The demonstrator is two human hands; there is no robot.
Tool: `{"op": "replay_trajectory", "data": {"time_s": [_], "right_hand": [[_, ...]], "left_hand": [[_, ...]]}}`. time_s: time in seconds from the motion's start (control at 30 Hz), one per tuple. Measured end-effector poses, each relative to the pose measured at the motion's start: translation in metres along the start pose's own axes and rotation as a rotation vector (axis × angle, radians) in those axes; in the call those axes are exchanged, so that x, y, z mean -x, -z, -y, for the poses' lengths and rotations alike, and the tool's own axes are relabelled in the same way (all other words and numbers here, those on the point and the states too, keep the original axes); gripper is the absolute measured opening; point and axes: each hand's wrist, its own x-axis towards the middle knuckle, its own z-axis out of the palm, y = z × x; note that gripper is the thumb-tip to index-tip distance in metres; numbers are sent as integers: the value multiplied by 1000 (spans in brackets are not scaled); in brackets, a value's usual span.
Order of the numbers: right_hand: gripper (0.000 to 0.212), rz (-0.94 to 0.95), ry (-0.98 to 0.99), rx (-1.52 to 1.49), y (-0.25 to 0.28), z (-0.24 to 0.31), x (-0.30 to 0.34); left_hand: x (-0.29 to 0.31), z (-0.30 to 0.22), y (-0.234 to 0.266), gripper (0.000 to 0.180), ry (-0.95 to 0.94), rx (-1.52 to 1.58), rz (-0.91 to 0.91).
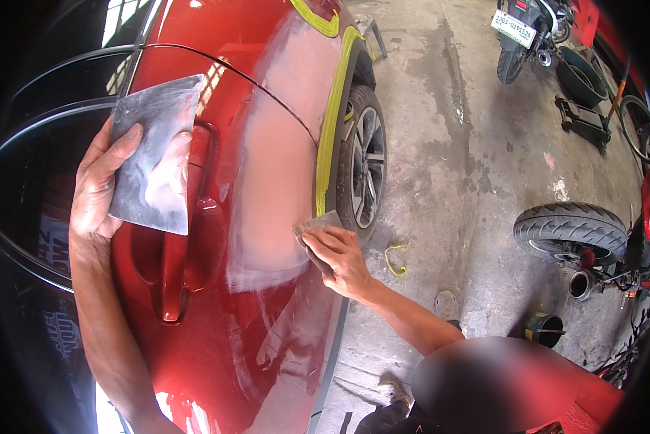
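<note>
My left hand (97, 192) is closed on the near edge of a flat, shiny metal plate (155, 145), its thumb over the front face. The plate is tilted up before a red car's door handle (173, 278). My right hand (339, 260) grips a small flat metal spreader (319, 223), partly hidden by the fingers. That spreader is at the right edge of a smooth pale pink filler patch (274, 184) on the red car panel (195, 362). Whether its edge touches the surface is unclear. Yellow-green masking tape (330, 137) runs along the wheel arch beside the patch.
The car's wheel (368, 159) stands right of the taped arch. A tape scrap (395, 260) lies on the concrete floor (441, 181). To the right are a motorcycle tyre (571, 230), a dark can (543, 329), a floor jack (583, 123), a black basin (581, 78) and a parked motorcycle (524, 32).
</note>
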Motion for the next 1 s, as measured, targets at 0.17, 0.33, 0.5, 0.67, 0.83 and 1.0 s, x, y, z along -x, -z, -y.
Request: {"op": "replay_trajectory", "data": {"time_s": [0.17, 0.33, 0.5, 0.67, 0.83, 1.0], "right_hand": [[67, -55, 39, 20, -13, -5, 18], [57, -57, 73, 63, -20, -9, 41], [72, 30, 26, -4, 3, -16, 51], [68, -414, 90, -168, 84, 40, -23], [58, -347, 351, -118, 78, 77, -47], [71, -95, 217, 14, 72, -1, -37]], "left_hand": [[2, -1, -6, 50, -22, 14, -41], [1, -2, -7, 51, -18, 5, -11], [5, -2, -13, 50, -18, -8, 12], [35, 18, -63, 51, 64, -26, 30], [50, 25, -96, 47, 158, 15, 96], [29, 19, -77, 57, 77, 135, 106]]}}
